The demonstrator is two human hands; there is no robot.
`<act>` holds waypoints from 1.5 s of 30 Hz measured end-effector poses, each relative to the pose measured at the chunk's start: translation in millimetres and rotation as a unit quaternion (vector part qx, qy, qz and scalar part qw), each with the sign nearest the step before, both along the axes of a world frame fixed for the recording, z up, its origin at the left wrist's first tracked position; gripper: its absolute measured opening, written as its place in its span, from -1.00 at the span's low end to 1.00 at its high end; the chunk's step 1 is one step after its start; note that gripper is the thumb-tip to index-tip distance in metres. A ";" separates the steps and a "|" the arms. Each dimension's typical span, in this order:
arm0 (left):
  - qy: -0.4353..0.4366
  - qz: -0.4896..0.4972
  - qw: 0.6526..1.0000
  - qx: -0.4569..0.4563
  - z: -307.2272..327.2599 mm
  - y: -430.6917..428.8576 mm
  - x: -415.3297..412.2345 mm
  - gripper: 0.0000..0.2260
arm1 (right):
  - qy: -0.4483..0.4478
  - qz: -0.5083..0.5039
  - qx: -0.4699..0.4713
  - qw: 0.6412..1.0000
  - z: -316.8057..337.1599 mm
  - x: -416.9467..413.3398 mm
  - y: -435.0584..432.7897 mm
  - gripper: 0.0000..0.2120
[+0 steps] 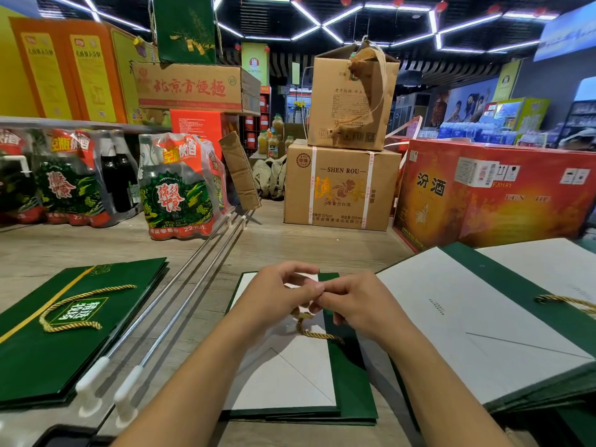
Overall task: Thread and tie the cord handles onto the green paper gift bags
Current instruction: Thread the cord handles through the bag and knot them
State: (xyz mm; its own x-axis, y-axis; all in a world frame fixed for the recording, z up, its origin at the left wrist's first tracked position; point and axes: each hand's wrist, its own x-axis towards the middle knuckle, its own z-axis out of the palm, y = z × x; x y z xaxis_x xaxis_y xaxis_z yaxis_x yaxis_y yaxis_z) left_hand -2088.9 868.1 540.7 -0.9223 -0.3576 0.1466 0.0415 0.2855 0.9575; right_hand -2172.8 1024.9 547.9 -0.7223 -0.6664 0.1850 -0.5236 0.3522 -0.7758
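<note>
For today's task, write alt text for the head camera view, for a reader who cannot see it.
The left hand and right hand pinch a gold cord above a flat green gift bag on a wooden surface. A finished bag lies to the left, a stack of bags to the right.

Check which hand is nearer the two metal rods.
Left. The left hand is over the middle bag, just right of the metal rods. The right hand is farther right, meeting it fingertip to fingertip on the gold cord.

Bright w/ ceiling LED strips (342, 16), fisheye warp at edges.
</note>
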 end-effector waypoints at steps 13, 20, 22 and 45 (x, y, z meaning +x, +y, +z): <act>-0.062 0.069 0.994 -0.063 -5.7 -0.8 -5.6 -0.82 | -0.069 -0.093 -0.042 0.992 -0.3 -13.2 8.5 -0.92; -0.089 0.071 0.993 -0.027 -7.6 3.3 -7.8 -0.63 | 0.016 -0.196 0.105 0.975 -11.9 -25.0 5.2 -0.77; -0.079 0.052 0.995 -0.019 -7.1 2.6 -5.8 -0.65 | 0.010 -0.187 0.153 0.970 -17.3 -28.5 2.5 -0.75; -0.008 0.069 0.990 -0.123 -15.5 1.2 -13.5 -0.92 | -0.244 -0.155 -0.064 0.955 -14.7 -17.0 -7.1 -0.79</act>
